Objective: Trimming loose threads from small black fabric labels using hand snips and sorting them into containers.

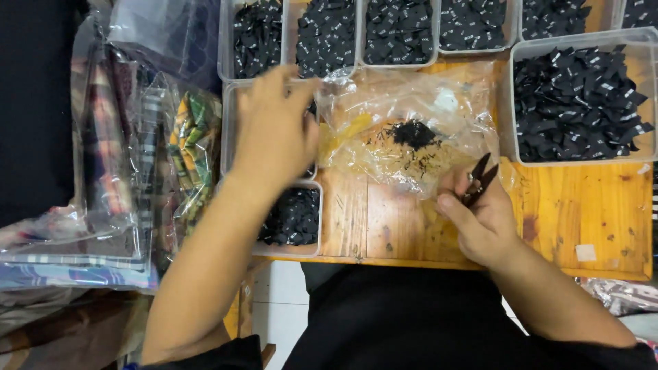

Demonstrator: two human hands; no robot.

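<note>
Nearest the camera, the person's dark clothing fills the lower frame. The right hand [483, 223] rests on the wooden counter [582, 212] near its front edge, fingers curled around black snips [478, 181], whose tips point up and away toward a clear bag [411, 116].

Left of centre, the left hand [274, 133] reaches forward with its back to the camera, over the clear tubs at the counter's left side. Its fingertips meet the bag's upper left corner; whether they pinch the plastic cannot be told, as the hand hides its own palm. Beneath the forearm sits a tub [295, 219] of black labels.

The bag lies crumpled at mid-counter, just beyond the snips. It holds a small heap of black thread scraps [413, 133] and scattered trimmings.

To the right, a large tub [579, 103] stands full of folded black labels. Along the far edge runs a row of tubs [401, 31], likewise filled with black labels.

At far left, off the counter, lie bagged plaid fabrics [116, 157] in clear wrap.
</note>
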